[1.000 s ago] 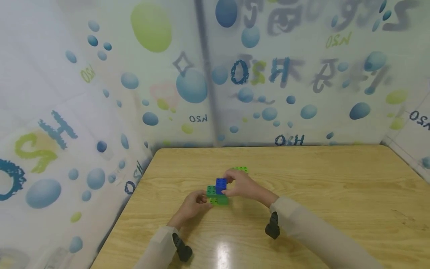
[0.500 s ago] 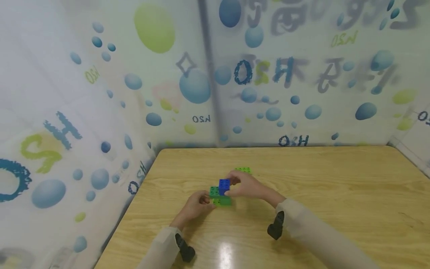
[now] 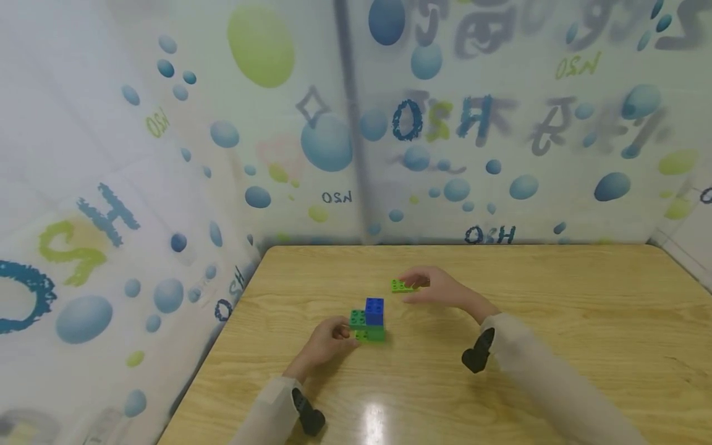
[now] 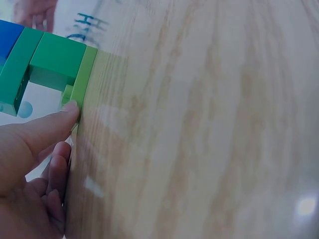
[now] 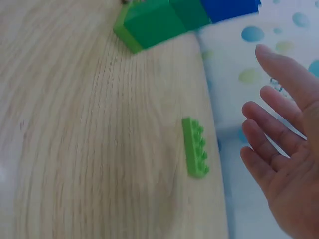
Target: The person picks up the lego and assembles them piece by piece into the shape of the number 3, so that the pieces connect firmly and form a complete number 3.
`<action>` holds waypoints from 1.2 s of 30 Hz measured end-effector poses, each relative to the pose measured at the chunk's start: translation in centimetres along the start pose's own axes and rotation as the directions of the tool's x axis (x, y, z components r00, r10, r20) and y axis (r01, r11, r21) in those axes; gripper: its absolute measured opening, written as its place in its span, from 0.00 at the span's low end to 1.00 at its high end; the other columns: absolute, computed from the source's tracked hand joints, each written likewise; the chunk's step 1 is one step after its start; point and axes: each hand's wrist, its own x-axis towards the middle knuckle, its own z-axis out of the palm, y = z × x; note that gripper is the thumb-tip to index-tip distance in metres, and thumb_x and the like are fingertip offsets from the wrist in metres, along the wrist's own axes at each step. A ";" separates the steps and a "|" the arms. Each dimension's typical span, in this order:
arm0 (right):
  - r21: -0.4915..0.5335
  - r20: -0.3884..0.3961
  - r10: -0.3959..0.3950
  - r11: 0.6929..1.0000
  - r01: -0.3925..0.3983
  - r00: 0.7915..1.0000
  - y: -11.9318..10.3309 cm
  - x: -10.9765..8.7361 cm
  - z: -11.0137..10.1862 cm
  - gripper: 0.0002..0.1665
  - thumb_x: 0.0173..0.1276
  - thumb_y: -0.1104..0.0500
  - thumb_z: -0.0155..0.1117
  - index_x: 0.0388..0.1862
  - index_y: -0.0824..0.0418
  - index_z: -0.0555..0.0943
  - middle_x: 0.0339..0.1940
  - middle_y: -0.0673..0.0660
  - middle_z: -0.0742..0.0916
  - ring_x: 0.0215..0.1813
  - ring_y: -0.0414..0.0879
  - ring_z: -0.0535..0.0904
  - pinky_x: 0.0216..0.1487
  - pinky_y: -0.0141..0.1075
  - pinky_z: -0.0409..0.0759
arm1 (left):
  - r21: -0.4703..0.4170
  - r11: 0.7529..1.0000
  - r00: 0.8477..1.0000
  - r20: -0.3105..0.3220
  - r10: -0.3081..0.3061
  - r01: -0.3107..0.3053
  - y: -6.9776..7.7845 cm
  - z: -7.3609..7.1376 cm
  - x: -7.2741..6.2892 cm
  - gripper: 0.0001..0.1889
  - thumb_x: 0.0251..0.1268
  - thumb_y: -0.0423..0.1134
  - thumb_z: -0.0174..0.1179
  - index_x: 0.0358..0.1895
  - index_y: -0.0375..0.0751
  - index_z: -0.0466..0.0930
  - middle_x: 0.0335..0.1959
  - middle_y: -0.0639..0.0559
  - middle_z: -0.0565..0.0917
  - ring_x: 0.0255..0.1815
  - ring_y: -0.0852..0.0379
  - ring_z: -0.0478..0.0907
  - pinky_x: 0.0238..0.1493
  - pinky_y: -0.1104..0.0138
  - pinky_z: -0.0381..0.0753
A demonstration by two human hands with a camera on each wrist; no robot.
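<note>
A small stack of toy building bricks stands on the table. At its top right sits a blue brick (image 3: 375, 312), above a dark green brick (image 3: 358, 317). Lower down is another green brick (image 4: 58, 59) on a thin light green brick (image 4: 84, 74) at the bottom. My left hand (image 3: 324, 341) pinches the left end of that bottom brick, its thumb seen at the edge in the left wrist view. My right hand (image 3: 441, 290) hovers with relaxed fingers over a loose light green brick (image 5: 193, 148). Nothing is in its grasp, and it partly covers the brick in the head view.
The wooden table (image 3: 534, 327) stretches away to the right. Behind it and along the left side hang white sheets (image 3: 456, 74) printed with blue and green drops and letters. Each wrist carries a small black camera (image 3: 477, 351).
My right hand has let go of the blue brick, which stays on the stack, and has moved back and right toward the loose light green brick. The left hand keeps its place.
</note>
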 end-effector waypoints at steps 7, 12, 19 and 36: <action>0.037 -0.132 0.122 0.992 -0.118 0.984 2.7 -0.4 -1.1 0.26 0.62 0.59 0.64 0.57 0.70 0.72 0.49 0.67 0.79 0.49 0.55 0.75 0.49 0.46 0.73 | -0.008 1.000 1.000 -0.004 -0.006 0.006 -0.3 0.0 -0.1 0.22 0.54 0.35 0.65 0.51 0.27 0.72 0.32 0.48 0.75 0.34 0.55 0.71 0.35 0.63 0.72; 0.048 -0.175 0.181 0.983 -0.176 0.968 3.9 -0.1 -1.2 0.26 0.63 0.61 0.62 0.57 0.73 0.71 0.48 0.69 0.78 0.48 0.57 0.75 0.46 0.45 0.75 | 0.000 1.000 1.000 -0.009 -0.006 0.006 -0.5 0.0 -0.1 0.23 0.54 0.35 0.65 0.51 0.27 0.72 0.33 0.48 0.75 0.34 0.55 0.71 0.35 0.63 0.72; 0.067 -0.208 0.243 0.970 -0.234 0.947 5.3 1.0 -1.0 0.27 0.61 0.62 0.64 0.56 0.74 0.71 0.47 0.69 0.79 0.48 0.58 0.74 0.45 0.45 0.74 | -0.011 1.000 1.000 -0.015 -0.001 0.001 -0.5 0.1 0.1 0.20 0.53 0.35 0.66 0.48 0.29 0.74 0.32 0.49 0.75 0.33 0.55 0.70 0.35 0.64 0.71; -0.010 -0.335 0.369 0.919 -0.395 0.867 6.0 2.2 0.9 0.27 0.56 0.58 0.69 0.54 0.65 0.76 0.48 0.64 0.78 0.50 0.56 0.72 0.49 0.48 0.70 | -0.009 1.000 1.000 -0.012 -0.015 0.015 0.0 0.0 0.0 0.20 0.54 0.35 0.66 0.48 0.30 0.74 0.32 0.49 0.75 0.33 0.56 0.69 0.34 0.65 0.71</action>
